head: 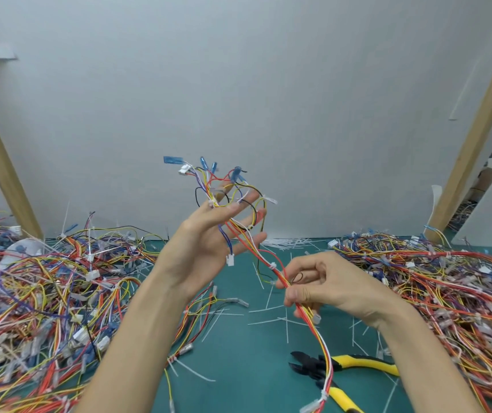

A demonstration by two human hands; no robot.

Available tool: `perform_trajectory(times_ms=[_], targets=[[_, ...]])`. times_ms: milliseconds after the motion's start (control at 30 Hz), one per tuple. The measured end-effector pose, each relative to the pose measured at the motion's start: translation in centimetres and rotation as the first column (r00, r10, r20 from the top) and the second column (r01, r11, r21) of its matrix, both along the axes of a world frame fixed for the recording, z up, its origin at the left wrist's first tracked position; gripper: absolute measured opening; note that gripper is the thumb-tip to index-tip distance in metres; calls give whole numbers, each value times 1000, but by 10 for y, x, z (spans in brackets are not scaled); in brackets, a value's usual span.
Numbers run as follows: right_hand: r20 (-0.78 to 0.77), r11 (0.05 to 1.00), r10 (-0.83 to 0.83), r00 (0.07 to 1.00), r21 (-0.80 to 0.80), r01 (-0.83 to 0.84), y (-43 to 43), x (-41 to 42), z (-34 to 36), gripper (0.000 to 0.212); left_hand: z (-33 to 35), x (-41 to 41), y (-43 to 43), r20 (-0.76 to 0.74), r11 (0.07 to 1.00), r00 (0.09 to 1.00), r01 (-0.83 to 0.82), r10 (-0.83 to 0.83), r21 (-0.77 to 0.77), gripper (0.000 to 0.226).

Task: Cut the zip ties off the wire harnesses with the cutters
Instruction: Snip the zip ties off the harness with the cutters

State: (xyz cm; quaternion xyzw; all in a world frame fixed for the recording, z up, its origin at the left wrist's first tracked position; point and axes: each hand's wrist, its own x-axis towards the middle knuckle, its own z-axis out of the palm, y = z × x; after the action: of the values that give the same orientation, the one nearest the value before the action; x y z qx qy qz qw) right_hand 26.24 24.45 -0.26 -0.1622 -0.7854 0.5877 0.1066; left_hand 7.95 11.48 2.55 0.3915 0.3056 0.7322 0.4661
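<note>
Fingers of right hand pinch wire harness

Single cam, head-worn, wide-angle, facing fwd and down across the green counter. Very near: left hand and right hand sit mid-frame, close up. Grey wall straight ahead fills the upper half.

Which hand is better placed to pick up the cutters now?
Right. The cutters lie on the mat just below the right hand, which only pinches the harness. The left hand is raised higher and farther away, holding the harness's tangled top end.
</note>
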Motion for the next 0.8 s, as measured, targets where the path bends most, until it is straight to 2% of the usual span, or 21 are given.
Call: perform_trajectory(times_ms=[267, 433, 800], targets=[[14, 999, 35, 999, -14, -35, 3, 3, -1, 8, -6, 10, 8, 35, 999, 998, 48, -48, 8, 76], [37, 999, 40, 999, -9, -40, 3, 3, -2, 10, -8, 7, 9, 21, 997, 997, 70, -71, 16, 73], [104, 998, 58, 993, 10, -59, 0, 2, -2, 13, -10, 10, 9, -87, 996, 993, 86, -85, 8, 75]])
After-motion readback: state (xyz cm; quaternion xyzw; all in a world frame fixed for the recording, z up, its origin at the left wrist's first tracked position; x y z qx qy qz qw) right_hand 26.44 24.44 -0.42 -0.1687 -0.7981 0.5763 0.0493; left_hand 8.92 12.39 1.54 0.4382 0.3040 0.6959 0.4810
